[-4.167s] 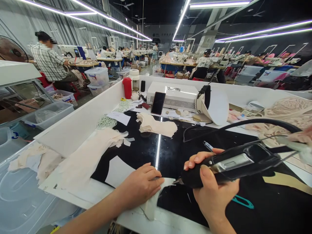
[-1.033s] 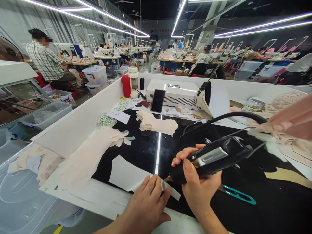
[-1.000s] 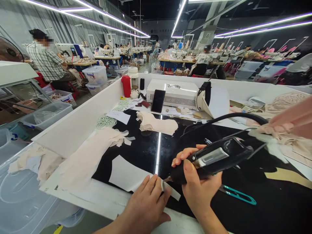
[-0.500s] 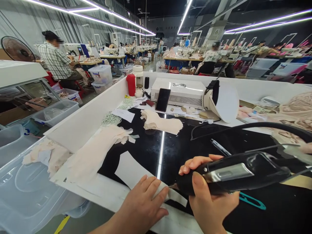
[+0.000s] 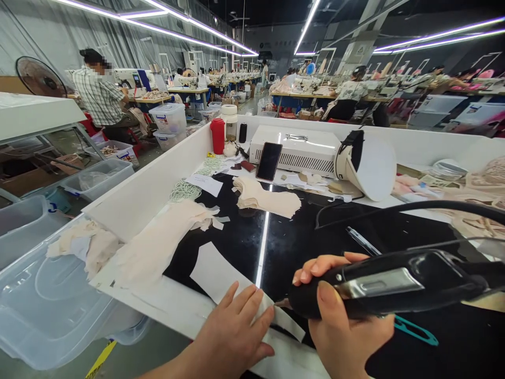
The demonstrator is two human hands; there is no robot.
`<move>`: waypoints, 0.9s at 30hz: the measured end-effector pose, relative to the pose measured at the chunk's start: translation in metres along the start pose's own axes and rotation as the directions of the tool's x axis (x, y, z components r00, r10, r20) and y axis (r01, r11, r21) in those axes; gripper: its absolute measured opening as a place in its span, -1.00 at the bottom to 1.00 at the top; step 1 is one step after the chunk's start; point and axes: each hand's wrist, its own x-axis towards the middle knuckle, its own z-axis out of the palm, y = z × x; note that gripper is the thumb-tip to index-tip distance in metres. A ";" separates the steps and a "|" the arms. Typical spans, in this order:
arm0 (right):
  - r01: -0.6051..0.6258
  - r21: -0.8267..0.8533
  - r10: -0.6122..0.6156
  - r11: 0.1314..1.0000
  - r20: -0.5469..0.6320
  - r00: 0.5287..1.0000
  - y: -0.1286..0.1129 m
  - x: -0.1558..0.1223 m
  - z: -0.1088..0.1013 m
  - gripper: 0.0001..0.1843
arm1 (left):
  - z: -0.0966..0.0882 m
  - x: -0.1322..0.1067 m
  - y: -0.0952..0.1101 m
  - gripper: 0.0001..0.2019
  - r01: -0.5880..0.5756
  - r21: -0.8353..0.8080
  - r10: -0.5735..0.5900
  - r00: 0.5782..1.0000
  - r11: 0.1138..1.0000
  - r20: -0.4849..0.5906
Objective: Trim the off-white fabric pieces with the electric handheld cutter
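My right hand (image 5: 349,334) wraps around a thick black corded hand tool (image 5: 394,292) with a silvery panel on its side. The tool's small metal tip points left and meets the edge of a curved white piece (image 5: 215,271); whether it is paper or fabric I cannot tell. My left hand (image 5: 236,331) lies flat on that piece, fingers stretched out, just left of the tip. A strip of the piece (image 5: 290,323) shows between the two hands. Beneath is a glossy black work surface (image 5: 232,237).
Stacked cream fabric pieces (image 5: 268,197) and a larger cream pile (image 5: 158,237) lie beyond my left hand. A pen (image 5: 363,241), a teal tool (image 5: 416,330) and the black cord (image 5: 434,205) are at right. A phone (image 5: 269,160) leans against a white box (image 5: 294,147).
The view has shifted slightly, so the scene sits a little farther right. My left hand's fingers are a bit more spread; the tool tip remains at the white piece's edge.
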 end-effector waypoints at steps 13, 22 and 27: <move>-0.006 0.054 0.003 0.999 0.047 0.999 0.010 0.002 0.009 -0.63 | -0.002 0.003 0.001 -0.37 0.003 -0.027 -0.005 0.998 1.000 -0.060; 0.000 0.105 -0.007 0.994 0.069 0.998 0.012 0.005 0.012 -0.63 | 0.000 0.000 0.000 -0.32 0.010 -0.050 -0.011 1.000 0.999 -0.013; -0.018 0.104 0.010 0.994 0.077 0.997 0.017 0.003 0.015 -0.64 | 0.004 -0.003 0.000 -0.26 0.006 -0.080 -0.004 1.000 0.997 0.018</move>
